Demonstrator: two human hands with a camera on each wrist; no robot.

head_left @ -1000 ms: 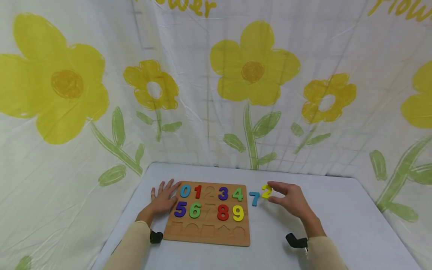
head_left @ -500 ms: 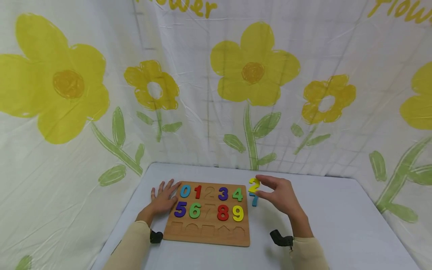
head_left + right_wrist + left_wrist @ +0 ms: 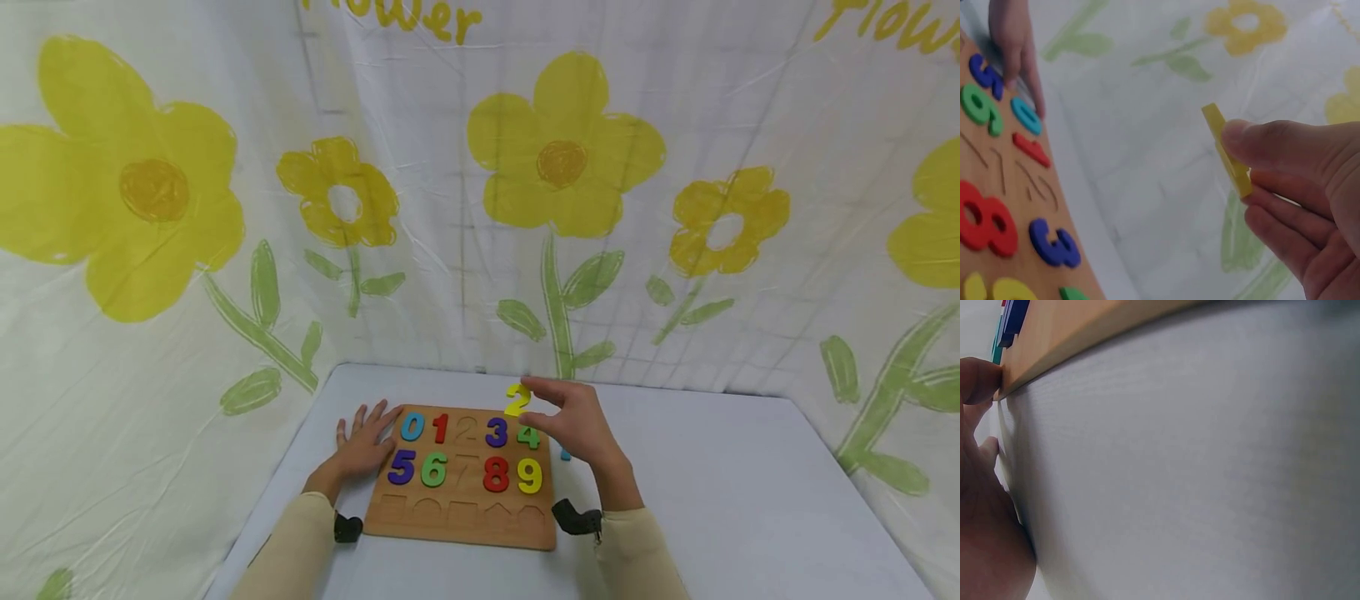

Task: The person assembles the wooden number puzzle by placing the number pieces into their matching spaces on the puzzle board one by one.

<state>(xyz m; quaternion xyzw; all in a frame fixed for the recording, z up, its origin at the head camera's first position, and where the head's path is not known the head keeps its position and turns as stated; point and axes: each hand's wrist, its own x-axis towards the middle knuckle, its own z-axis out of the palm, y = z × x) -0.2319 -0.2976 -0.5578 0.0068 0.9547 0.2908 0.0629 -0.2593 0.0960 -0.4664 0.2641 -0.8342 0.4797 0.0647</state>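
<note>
Between thumb and fingers my right hand (image 3: 573, 417) pinches a yellow number 2 (image 3: 517, 400), raised over the back right of a wooden number board (image 3: 420, 521). In the right wrist view this yellow 2 (image 3: 1229, 153) appears edge-on, above the table. My left hand (image 3: 363, 446) lies with fingers spread at the board's left edge, thumb and forefinger touching it. Coloured numbers 0, 1, 3, 4, 5, 6, 8 and 9 sit in the board. The slots for 2 (image 3: 467, 429) and 7 (image 3: 465, 472) show bare wood. A blue 7 (image 3: 566, 455) lies right of the board, mostly hidden by my right hand.
Along the board's front run several bare shape recesses (image 3: 461, 512). A white cloth covers the table (image 3: 735, 483). Behind it hangs a white curtain (image 3: 435, 333) printed with yellow flowers. Each wrist carries a black camera mount (image 3: 576, 518).
My right hand has carried the yellow 2 leftward and up, from beside the blue 7 to over the board's back edge near the 4. My left hand has stayed put.
</note>
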